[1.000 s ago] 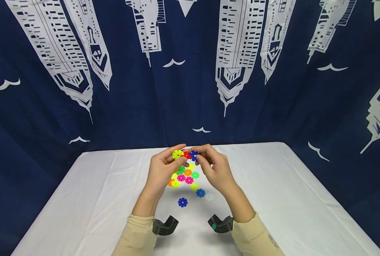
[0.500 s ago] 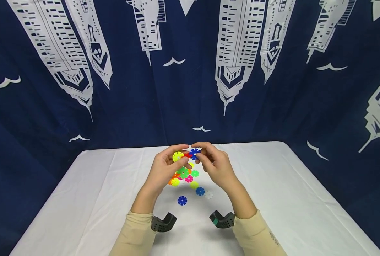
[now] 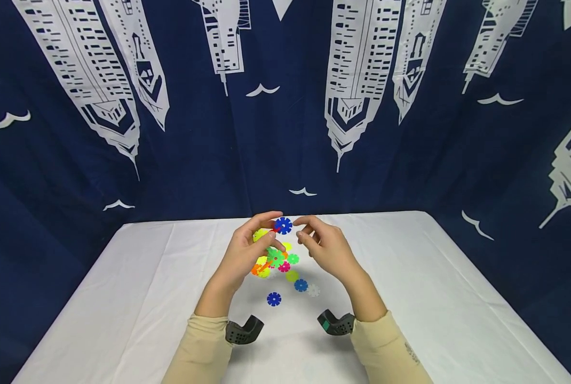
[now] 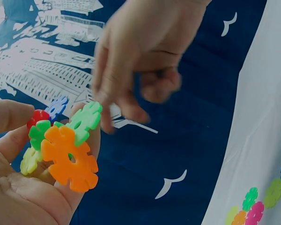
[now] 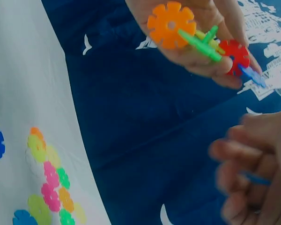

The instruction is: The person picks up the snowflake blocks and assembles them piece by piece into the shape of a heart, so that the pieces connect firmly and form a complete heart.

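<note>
My left hand holds a cluster of flower-shaped plastic discs joined by their slots. Its blue disc stands at the top, attached beside a red disc. Lower in the left wrist view are green discs, a yellow disc and an orange disc facing the camera. The left thumb and fingers pinch the cluster around its red part. Just right of the blue disc is my right hand, apart from the cluster with loosely bent fingers; it is blurred in both wrist views.
Below the hands, several loose discs lie on the white-covered table: a dark blue disc, a lighter blue disc, a clear disc and a pink disc. A navy curtain hangs behind the table.
My right hand has let go of the blue disc and drawn slightly right. The cluster has turned in my left hand, its blue disc shifting left and up.
</note>
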The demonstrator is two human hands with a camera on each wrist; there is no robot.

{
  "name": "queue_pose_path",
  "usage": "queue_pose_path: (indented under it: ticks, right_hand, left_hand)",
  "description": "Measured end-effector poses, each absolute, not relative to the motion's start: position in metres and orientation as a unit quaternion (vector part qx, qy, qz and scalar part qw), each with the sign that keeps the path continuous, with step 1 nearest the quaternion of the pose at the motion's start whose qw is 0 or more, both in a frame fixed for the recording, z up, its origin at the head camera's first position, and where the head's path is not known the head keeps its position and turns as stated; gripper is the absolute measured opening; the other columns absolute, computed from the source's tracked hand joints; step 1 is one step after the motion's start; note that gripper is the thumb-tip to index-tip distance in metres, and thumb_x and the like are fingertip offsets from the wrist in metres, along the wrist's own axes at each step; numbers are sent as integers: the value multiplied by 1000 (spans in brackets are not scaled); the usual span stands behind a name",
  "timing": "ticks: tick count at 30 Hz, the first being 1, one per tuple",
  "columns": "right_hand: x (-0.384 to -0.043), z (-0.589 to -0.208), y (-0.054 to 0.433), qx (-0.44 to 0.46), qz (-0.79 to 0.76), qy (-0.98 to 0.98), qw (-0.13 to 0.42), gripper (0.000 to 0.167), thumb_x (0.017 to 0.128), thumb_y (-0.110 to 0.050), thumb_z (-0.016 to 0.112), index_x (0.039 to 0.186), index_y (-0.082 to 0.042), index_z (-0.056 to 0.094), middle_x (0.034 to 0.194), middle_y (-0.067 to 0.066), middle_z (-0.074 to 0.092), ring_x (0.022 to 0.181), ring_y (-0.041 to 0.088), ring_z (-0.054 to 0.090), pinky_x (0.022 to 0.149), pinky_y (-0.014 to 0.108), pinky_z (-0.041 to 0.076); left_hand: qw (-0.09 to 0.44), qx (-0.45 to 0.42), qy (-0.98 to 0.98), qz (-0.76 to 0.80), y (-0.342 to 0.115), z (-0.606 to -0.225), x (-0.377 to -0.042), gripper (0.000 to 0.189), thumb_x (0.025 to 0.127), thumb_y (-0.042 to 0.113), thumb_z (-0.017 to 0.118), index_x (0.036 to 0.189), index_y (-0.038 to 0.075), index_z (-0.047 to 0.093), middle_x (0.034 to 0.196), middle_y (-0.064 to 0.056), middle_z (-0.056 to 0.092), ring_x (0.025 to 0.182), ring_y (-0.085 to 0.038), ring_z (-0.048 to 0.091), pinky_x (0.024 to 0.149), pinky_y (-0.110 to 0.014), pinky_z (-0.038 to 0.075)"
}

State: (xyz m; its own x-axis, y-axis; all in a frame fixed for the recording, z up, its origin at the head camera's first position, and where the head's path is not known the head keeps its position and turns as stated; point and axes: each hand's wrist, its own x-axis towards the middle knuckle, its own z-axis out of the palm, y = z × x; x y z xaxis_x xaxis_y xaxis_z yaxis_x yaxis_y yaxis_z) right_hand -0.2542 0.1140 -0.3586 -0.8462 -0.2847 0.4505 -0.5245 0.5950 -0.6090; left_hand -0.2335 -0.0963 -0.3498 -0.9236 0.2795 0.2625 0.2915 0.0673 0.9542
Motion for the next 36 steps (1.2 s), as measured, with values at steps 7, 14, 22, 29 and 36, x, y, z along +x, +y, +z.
queue_pose_path:
  ticks: [7, 14, 22, 29, 36]
  right_hand:
    - [-269, -382, 110, 179, 254, -950, 16, 29, 91, -27, 73, 118, -17, 69, 94, -2, 71, 75, 13, 59, 67, 30, 50]
    - [-283, -417, 108, 167, 239, -954, -66, 30, 87, -28, 77, 114, -16, 70, 89, -2, 67, 76, 15, 57, 70, 32, 49]
    - [-285, -436, 103, 181, 225, -953, -87, 34, 80, -28, 84, 108, -14, 71, 79, -2, 60, 72, 16, 53, 66, 30, 44]
    - [-284, -439, 101, 172, 219, -958, -73, 30, 79, -23, 84, 103, -12, 72, 77, -1, 57, 71, 16, 51, 65, 29, 43]
    - [-284, -439, 98, 177, 216, -958, -68, 28, 79, -22, 84, 99, -15, 65, 76, -2, 57, 69, 16, 51, 63, 29, 42]
  left_hand:
    - [17, -189, -731, -656, -97, -349, -233, 41, 99, 13, 51, 138, 25, 58, 131, -9, 52, 90, -34, 73, 82, -36, 53]
    - [17, -169, -734, -658, -95, -348, -231, 39, 100, 14, 52, 137, 25, 59, 128, -7, 55, 86, -25, 73, 89, -41, 55]
    - [37, -174, -731, -659, -94, -349, -233, 35, 99, 18, 60, 134, 24, 59, 123, -8, 55, 84, -31, 73, 92, -38, 52]
    - [29, -182, -721, -668, -94, -351, -234, 41, 96, 12, 66, 134, 23, 59, 124, -11, 51, 86, -42, 70, 92, -35, 55]
    - [26, -171, -733, -658, -93, -351, -234, 45, 92, 10, 71, 133, 26, 60, 125, -10, 51, 84, -35, 71, 80, -27, 60]
